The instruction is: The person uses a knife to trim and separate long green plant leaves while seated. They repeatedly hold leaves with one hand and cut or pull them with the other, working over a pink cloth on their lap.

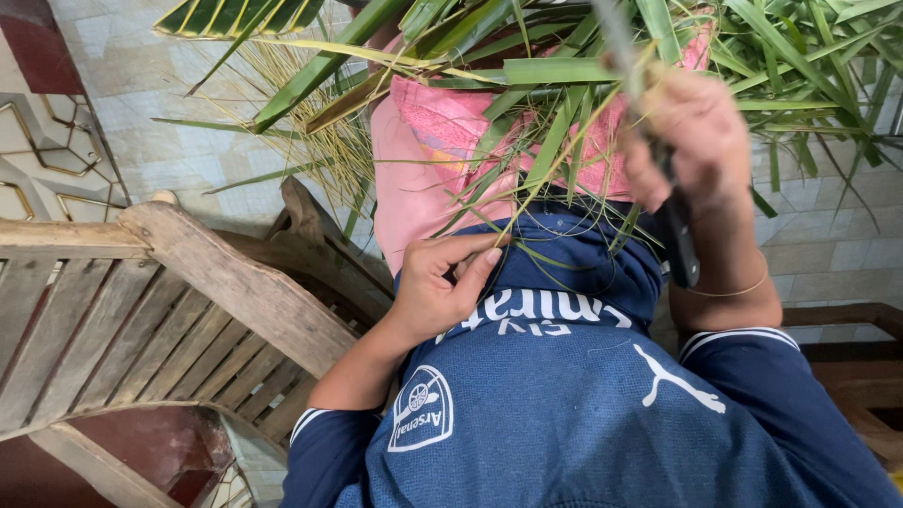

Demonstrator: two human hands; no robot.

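A bundle of palm leaves point(555, 103) fills the upper part of the view from about 11 to 2 o'clock, lying across the person's lap over a pink cloth point(423, 179). The leaflets are long, narrow and pointed, mostly deep green, with some yellowed and dry ones toward 10 o'clock, where thin pale midribs fan out in a loose spray. Several blades are folded or creased along their length.

The left hand point(437, 287), just left of centre, has its fingers point(484, 259) closed in a pinch on a thin green strip that runs up toward 12 o'clock into the bundle. The right hand point(691, 141), at about 2 o'clock, is clenched around a knife point(675, 230) whose dark handle end points down toward 5 o'clock; the blurred blade rises into the leaves.

A weathered wooden chair point(188, 292) with slats stands at 9 o'clock, on a pale tiled floor point(169, 103).
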